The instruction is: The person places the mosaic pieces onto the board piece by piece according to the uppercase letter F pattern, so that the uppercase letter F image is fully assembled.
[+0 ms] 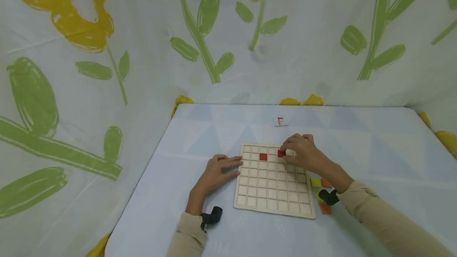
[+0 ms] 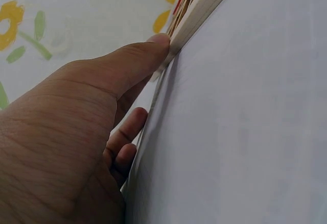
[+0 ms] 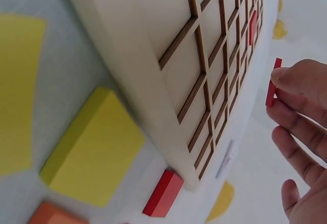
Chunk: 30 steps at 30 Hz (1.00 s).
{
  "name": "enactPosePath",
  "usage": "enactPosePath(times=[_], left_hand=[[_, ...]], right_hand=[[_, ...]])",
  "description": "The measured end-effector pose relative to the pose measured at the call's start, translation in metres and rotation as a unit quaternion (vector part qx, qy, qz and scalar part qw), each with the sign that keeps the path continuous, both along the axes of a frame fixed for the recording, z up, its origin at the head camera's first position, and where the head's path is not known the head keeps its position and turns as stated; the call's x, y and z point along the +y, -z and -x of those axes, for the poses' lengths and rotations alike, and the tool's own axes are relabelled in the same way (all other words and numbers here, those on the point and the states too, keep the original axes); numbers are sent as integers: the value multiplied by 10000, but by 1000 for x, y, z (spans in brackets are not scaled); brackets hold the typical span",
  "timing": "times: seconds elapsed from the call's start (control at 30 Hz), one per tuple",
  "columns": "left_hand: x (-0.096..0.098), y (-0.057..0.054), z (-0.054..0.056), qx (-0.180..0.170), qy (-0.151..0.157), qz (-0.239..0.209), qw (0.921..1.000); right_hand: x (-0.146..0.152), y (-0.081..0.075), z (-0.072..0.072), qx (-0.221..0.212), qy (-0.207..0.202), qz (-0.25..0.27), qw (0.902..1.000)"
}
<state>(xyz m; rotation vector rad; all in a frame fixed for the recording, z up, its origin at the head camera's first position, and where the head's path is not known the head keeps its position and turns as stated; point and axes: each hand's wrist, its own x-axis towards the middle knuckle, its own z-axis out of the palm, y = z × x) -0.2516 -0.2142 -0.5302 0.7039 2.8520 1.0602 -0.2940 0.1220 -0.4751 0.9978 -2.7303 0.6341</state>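
Note:
A pale wooden grid board [image 1: 262, 205] lies on the table, its square cells framed by thin ridges. One red square tile [image 1: 263, 156] sits in a cell near the far edge. My right hand [image 1: 300, 152] pinches another red tile [image 3: 273, 83] between thumb and fingers, just above the far rows of cells, as the right wrist view shows. At the board's left edge rests my left hand [image 1: 220, 171], fingers extended, with its thumb [image 2: 148, 55] against the rim and no tile in it.
Yellow tiles [image 1: 315, 182], orange tiles [image 1: 325, 208] and a red tile [image 3: 163, 193] lie along the board's right side, under the right forearm. A small card with a coloured grid pattern [image 1: 280, 121] lies beyond the board. Flower-printed cloth [image 1: 143, 70] hangs behind the table.

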Motion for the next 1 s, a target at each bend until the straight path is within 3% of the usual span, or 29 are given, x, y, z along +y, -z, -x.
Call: enactPosePath(times=[0.33,0.63,1.0], left_hand=[[-1,-1,1,-20,-91,-20,10000],[1,-1,1,68,7,-74,9999],[0,-1,0,-97,-98,-14,9999]], right_hand=[[-18,2,6,9,-89,-180,9998],[-25,1,6,29,-3,-296,9996],[-29,7,9,15,-117,-486,9987]])
